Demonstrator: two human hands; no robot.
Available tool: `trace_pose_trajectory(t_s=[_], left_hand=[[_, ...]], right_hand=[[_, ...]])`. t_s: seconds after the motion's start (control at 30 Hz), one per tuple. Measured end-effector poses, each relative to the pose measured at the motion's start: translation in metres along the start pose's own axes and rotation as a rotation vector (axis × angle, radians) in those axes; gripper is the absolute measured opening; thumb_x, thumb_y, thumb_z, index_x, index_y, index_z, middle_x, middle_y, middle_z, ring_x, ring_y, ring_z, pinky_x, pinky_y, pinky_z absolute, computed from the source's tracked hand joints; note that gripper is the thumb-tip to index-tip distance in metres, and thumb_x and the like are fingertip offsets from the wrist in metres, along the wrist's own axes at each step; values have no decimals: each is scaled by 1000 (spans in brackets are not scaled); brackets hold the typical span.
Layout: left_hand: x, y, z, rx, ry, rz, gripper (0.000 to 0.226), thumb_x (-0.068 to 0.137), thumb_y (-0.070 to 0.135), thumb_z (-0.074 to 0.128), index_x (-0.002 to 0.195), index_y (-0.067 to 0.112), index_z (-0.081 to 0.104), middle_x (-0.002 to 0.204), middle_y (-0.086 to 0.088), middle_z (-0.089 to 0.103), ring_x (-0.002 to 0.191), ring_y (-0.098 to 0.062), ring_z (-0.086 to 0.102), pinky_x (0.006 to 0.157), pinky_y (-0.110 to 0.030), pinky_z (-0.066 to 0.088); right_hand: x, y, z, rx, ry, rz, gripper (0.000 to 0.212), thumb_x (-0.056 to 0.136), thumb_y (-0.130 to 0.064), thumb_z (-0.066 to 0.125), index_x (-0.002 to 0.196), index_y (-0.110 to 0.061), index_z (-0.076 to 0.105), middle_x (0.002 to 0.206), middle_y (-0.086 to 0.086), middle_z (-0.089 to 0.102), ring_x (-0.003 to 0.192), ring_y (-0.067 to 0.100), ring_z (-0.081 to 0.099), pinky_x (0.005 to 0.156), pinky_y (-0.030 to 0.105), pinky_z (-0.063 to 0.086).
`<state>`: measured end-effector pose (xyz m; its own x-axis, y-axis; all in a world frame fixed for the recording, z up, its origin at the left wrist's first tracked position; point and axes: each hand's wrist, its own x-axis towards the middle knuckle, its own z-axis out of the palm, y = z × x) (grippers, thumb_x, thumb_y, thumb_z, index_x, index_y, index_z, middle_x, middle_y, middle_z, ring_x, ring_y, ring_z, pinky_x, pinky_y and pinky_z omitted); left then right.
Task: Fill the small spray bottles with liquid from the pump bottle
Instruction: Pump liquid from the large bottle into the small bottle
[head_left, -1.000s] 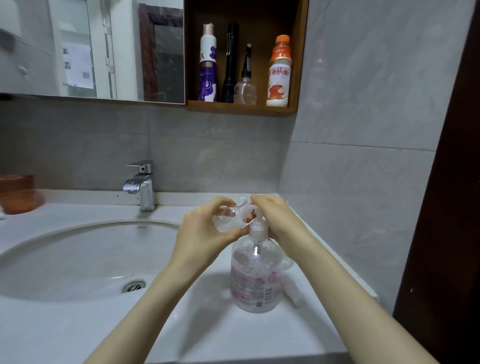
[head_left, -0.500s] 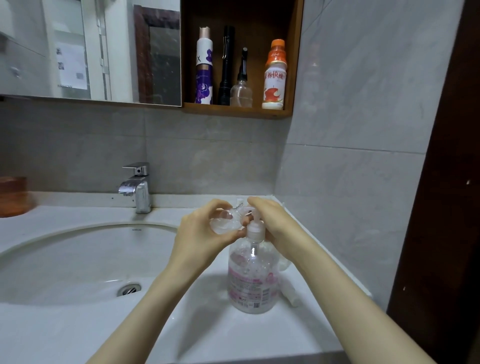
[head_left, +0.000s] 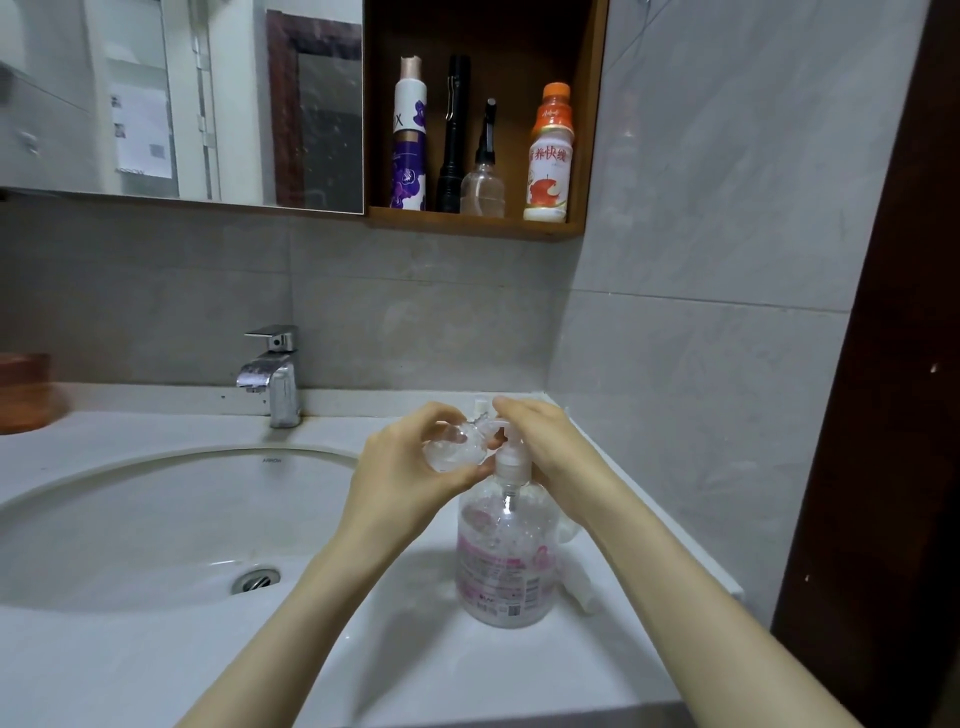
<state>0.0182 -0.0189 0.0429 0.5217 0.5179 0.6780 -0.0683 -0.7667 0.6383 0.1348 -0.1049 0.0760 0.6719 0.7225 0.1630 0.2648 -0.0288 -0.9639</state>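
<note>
A clear pump bottle with a pink label stands on the white counter to the right of the basin. My left hand grips a small clear spray bottle, tilted with its mouth at the pump's spout. My right hand rests on top of the white pump head, fingers curved over it. A small white part lies on the counter behind the pump bottle, partly hidden.
The basin with its drain and chrome tap lies to the left. A wall shelf above holds several bottles, among them a clear spray bottle. The tiled wall stands close on the right. A brown container sits far left.
Both hands stay at the pump head with the small bottle. Only the view has shifted slightly; no clear movement of the bottles.
</note>
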Motion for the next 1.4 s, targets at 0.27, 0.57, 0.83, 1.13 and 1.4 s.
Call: trace_pose_trajectory(t_s=[0.27,0.57,0.83,1.13,1.4], left_hand=[[2,1,-1,-25,8,2,40,54,50,80,83,32,61,80,15,68,84,0,64,73,-33,52],[-1,-1,0,21,-2,-17,36,60,40,86,83,33,59,79,15,67,84,0,63,73,-30,51],[3,1,-1,28,-6,-2,37,61,35,86,84,34,57,81,16,67,84,4,62,68,-15,44],[-2,-5,1,29,-5,-12,36,55,45,77,83,41,56,85,15,68,91,-2,64,78,-28,51],[0,1,-4,37,-19,-4,37,60,43,84,83,36,57,83,18,67,89,-2,63,76,-33,52]], right_hand=[[-7,-8,1,41,24,-63,30,96,-19,37,76,-9,56,74,5,58,60,21,53,54,25,39],[-6,-7,3,-21,16,9,21,95,-20,38,83,-12,53,76,6,60,60,20,51,56,25,37],[-10,-18,4,36,11,32,26,99,-22,33,90,-8,52,71,7,57,51,19,51,37,13,34],[-10,-4,4,-30,74,-36,16,98,-16,33,98,-14,48,74,-1,59,39,6,53,42,16,37],[-10,-12,4,-29,60,12,20,100,-33,36,97,-18,49,77,0,64,58,18,58,57,26,37]])
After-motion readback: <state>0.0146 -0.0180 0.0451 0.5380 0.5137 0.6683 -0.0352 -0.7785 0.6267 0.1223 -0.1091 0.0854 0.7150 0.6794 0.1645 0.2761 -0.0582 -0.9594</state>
